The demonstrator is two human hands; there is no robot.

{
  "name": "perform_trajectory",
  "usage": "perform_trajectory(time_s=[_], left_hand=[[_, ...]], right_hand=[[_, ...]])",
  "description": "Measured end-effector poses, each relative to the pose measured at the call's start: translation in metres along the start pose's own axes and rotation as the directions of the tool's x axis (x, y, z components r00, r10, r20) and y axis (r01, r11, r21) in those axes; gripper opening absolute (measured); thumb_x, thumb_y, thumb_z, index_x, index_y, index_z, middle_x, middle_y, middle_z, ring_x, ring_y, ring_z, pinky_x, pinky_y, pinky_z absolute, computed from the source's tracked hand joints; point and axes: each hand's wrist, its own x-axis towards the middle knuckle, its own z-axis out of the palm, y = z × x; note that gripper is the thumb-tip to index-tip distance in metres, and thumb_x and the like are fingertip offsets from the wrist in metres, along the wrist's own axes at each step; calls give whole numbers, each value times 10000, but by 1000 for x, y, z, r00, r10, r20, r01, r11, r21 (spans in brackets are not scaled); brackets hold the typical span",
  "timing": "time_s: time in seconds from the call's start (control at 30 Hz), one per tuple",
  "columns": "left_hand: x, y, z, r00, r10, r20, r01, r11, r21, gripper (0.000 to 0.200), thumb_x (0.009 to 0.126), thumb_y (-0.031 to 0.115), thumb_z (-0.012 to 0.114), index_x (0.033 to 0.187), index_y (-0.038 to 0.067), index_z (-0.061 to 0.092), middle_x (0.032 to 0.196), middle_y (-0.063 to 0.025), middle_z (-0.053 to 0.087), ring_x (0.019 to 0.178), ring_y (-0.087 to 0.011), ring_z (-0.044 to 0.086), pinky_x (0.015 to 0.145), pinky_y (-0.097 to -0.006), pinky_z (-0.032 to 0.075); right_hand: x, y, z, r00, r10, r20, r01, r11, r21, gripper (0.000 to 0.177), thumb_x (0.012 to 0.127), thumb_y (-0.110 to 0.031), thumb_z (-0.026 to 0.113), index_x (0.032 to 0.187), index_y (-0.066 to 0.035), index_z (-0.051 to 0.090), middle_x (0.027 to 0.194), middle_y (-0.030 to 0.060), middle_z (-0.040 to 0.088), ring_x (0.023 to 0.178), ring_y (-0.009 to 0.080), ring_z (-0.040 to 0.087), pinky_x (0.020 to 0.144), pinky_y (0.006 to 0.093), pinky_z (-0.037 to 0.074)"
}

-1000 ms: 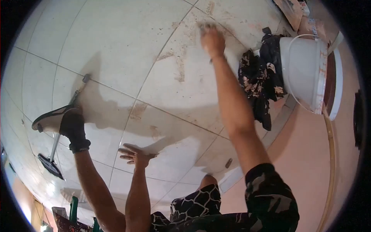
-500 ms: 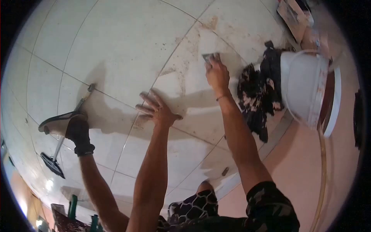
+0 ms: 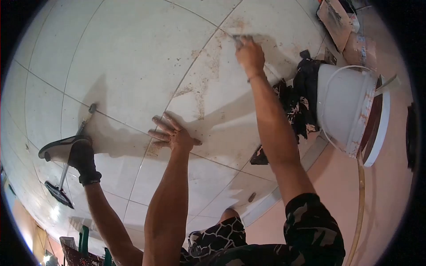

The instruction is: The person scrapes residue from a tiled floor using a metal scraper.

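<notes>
My left hand (image 3: 177, 136) is pressed on the pale tiled floor (image 3: 128, 57), fingers spread, beside a grout line. Farther forward, my right hand (image 3: 250, 56) grips a small flat grey scraper (image 3: 237, 38), its edge against the tile near a joint. The fingers hide most of the scraper. Brown dried residue (image 3: 213, 66) is smeared and crumbled over the tiles between the two hands and around the scraper.
To the right a white bucket (image 3: 341, 95) lies tipped by the wall, with dark stained cloth (image 3: 306, 84) against it. A stained board (image 3: 335, 24) is beyond. At left, a foot in a shoe (image 3: 75, 153) is beside a long-handled tool with a black head (image 3: 59, 195).
My right hand has slid the scraper forward over the tile, away from me. My left hand stays planted, and the view has shifted slightly.
</notes>
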Motion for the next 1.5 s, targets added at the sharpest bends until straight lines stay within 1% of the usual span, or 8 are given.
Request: perform_trajectory(time_s=[0.33, 0.47, 0.6, 0.73, 0.83, 0.93, 1.27, 1.5], left_hand=[[-2, 1, -3, 999, -35, 33, 35, 999, -11, 1500, 426, 419, 879, 1357, 130, -262, 1377, -274, -295, 1233, -571, -202, 966, -713, 31], [0, -3, 4, 1000, 0, -9, -1, 999, -41, 1496, 431, 399, 883, 1355, 119, -261, 1374, -279, -297, 1230, -569, -212, 957, -723, 26], [-1, 5, -2, 1000, -26, 16, 26, 1000, -8, 1503, 428, 388, 886, 1349, 104, -268, 1371, -282, -301, 1225, -571, -222, 944, -731, 24], [-5, -6, 6, 998, 44, -53, -49, 995, -86, 1520, 414, 381, 891, 1340, 94, -280, 1367, -284, -308, 1217, -575, -235, 928, -742, -3], [-1, -1, 0, 998, 23, -50, -28, 996, -88, 1524, 407, 381, 892, 1342, 90, -276, 1365, -288, -308, 1213, -578, -240, 925, -743, -13], [-4, -1, 5, 999, 20, -43, -23, 998, -57, 1522, 405, 380, 893, 1344, 80, -267, 1361, -296, -307, 1208, -584, -240, 925, -743, -9], [-4, -3, 4, 997, 56, -62, -61, 994, -90, 1509, 426, 349, 899, 1343, 85, -270, 1346, -280, -344, 1195, -600, -241, 924, -740, 45], [-3, -2, 6, 1000, -15, -15, 15, 1000, -9, 1522, 421, 335, 902, 1330, 84, -293, 1345, -285, -344, 1197, -601, -235, 931, -735, 46]], right_hand=[[-8, 12, -4, 947, -164, -278, 159, 987, -40, 255, 771, -240, 558, 885, -33, 655, 882, 210, 633, 830, 385, 610, 756, 444, 501], [21, -6, -22, 992, 120, 44, -119, 992, -30, 287, 811, -256, 519, 1007, -87, 645, 1078, 177, 591, 967, 340, 578, 832, 430, 477], [3, 6, -5, 949, -172, -262, 171, 985, -27, 257, 780, -220, 526, 909, -44, 662, 1041, 205, 607, 956, 327, 599, 800, 415, 495], [31, -12, -38, 969, 133, 208, -116, 989, -93, 270, 786, -228, 540, 999, -100, 646, 1168, 153, 561, 1032, 306, 571, 818, 419, 486], [-7, 4, -8, 870, -278, -407, 284, 958, -47, 191, 750, -147, 540, 816, -27, 673, 819, 177, 657, 810, 371, 636, 724, 449, 517], [46, -15, -23, 995, -42, 86, 47, 997, -53, 251, 770, -165, 529, 948, -33, 645, 983, 193, 630, 903, 365, 612, 794, 451, 498], [81, -18, -26, 998, 60, 4, -60, 997, 54, 360, 814, -329, 524, 1016, -42, 604, 992, 207, 610, 950, 381, 573, 811, 447, 470], [-87, 70, 14, 987, -55, -154, 61, 997, 39, 368, 838, -243, 511, 1159, -67, 549, 1131, 173, 567, 995, 371, 553, 840, 437, 462]])
